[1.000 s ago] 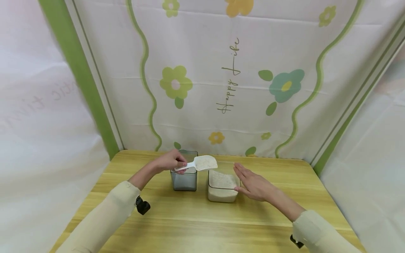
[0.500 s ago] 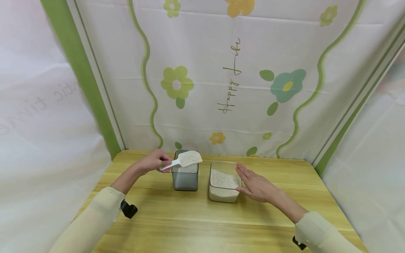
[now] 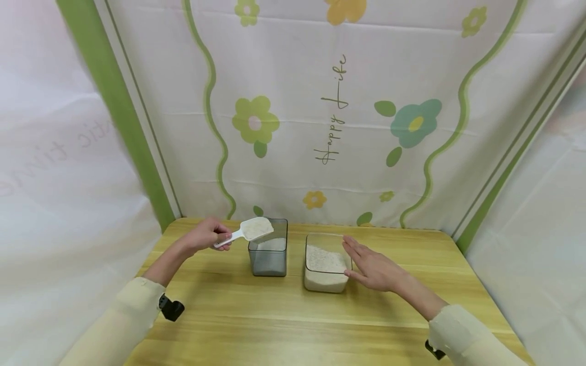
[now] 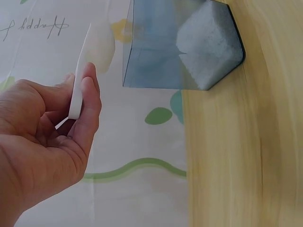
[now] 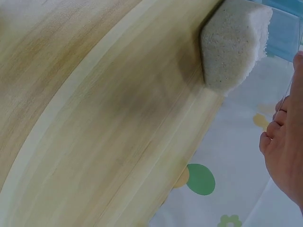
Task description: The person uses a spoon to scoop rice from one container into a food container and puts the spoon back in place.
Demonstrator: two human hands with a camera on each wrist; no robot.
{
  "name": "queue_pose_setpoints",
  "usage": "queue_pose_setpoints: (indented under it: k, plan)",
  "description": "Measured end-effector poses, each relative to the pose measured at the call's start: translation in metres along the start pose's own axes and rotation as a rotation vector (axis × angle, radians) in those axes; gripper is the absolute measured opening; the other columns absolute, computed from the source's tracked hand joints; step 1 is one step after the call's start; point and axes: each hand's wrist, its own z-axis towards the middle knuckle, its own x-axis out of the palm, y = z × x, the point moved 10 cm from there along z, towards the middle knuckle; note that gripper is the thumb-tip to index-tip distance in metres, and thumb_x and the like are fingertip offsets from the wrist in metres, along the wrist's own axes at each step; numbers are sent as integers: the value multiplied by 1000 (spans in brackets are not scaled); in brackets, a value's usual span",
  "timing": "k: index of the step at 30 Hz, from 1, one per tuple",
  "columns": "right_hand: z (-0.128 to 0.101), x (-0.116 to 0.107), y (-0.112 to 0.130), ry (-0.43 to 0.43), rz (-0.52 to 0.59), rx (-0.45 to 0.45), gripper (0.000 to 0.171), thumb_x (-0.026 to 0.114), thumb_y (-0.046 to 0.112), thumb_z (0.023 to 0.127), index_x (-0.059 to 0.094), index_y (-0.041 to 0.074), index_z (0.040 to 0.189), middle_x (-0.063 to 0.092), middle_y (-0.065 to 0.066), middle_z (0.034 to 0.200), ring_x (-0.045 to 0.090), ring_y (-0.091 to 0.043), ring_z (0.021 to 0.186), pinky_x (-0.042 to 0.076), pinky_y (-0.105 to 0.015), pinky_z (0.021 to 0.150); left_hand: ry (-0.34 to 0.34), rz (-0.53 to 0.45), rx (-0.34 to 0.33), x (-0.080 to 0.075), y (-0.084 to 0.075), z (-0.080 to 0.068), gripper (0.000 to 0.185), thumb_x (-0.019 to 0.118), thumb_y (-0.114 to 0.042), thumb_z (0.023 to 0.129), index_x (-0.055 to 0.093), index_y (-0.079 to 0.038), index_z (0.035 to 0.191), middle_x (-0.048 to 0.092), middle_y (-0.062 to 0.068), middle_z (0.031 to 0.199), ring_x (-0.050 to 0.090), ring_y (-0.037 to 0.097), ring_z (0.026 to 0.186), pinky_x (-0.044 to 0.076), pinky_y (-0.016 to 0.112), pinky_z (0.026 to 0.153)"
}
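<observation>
In the head view my left hand (image 3: 208, 236) grips the handle of a white scoop (image 3: 235, 235), its bowl heaped with pale grainy stuff. The bowl is level, with its tip over the left rim of a smoky blue-grey bin (image 3: 268, 263). White fill shows inside that bin, also seen through its wall in the left wrist view. To the right stands a clear bin (image 3: 325, 282) holding off-white, speckled, rice-like grain (image 3: 326, 258), heaped higher at its left side. My right hand (image 3: 376, 265), fingers straight, lies against this bin's right rim.
Both bins stand toward the back of a wooden table (image 3: 293, 330). Behind it hangs a white curtain (image 3: 293, 168) printed with flowers, and further curtain walls close in the left and right sides. A black wrist camera (image 3: 171, 308) sits on the left sleeve.
My left hand has carried the loaded scoop leftward, from the gap between the bins, across the smoky bin to its left rim. The right hand stays at the clear bin's rim.
</observation>
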Motion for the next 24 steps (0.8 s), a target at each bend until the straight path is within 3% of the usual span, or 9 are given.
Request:
queue_pose_setpoints:
  k: [6,11,24]
  plan:
    - [-1,-1,-2,-8,11,-15,77,45,52,103,24,0,156,20,-17,165,31,-33,149,39,-48,113,-44,63,10,-6,-4,-2,22,54,1,99,68,17,104,72,16,83,69,16,73,59,24,67]
    - [-3,-2,-3,-9,13,-13,77,45,51,103,23,1,157,19,-16,166,29,-31,150,39,-47,113,-78,168,46,-8,-12,-2,20,58,-1,98,71,14,100,74,17,82,69,11,68,60,27,67]
    - [-1,2,-2,-12,28,-14,77,45,50,103,21,1,157,17,-17,166,27,-31,151,40,-46,112,-154,423,57,-10,-23,0,18,61,-5,96,75,5,95,72,5,73,65,10,62,52,25,55]
